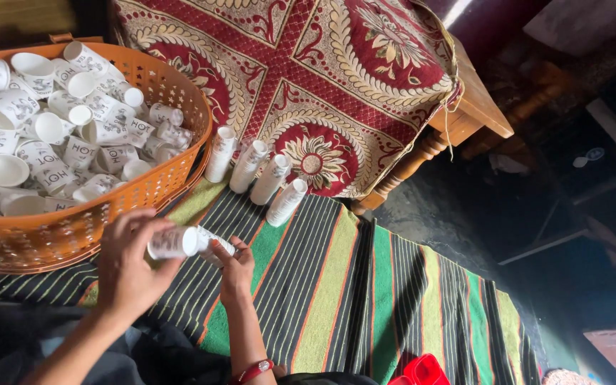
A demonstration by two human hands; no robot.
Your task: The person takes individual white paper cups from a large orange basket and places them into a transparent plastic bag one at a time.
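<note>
Head view showed my left hand [128,264] curled round the outer end of a short nested stack of white paper cups [180,242], fingers closed on it, while my right hand [235,274] pinched the other end from below, over the striped green mat [336,285]. I judged the cups very light, thin-walled and easy to crush, so best held around the sides near the stiffer rim, not squeezed. Just beside my left hand stood an orange plastic basket [158,182] heaped with loose printed cups. Four finished stacks [254,175] lay near, leaning against a red patterned cloth [308,78] over a wooden table [479,107]; nothing blocked them.
</note>
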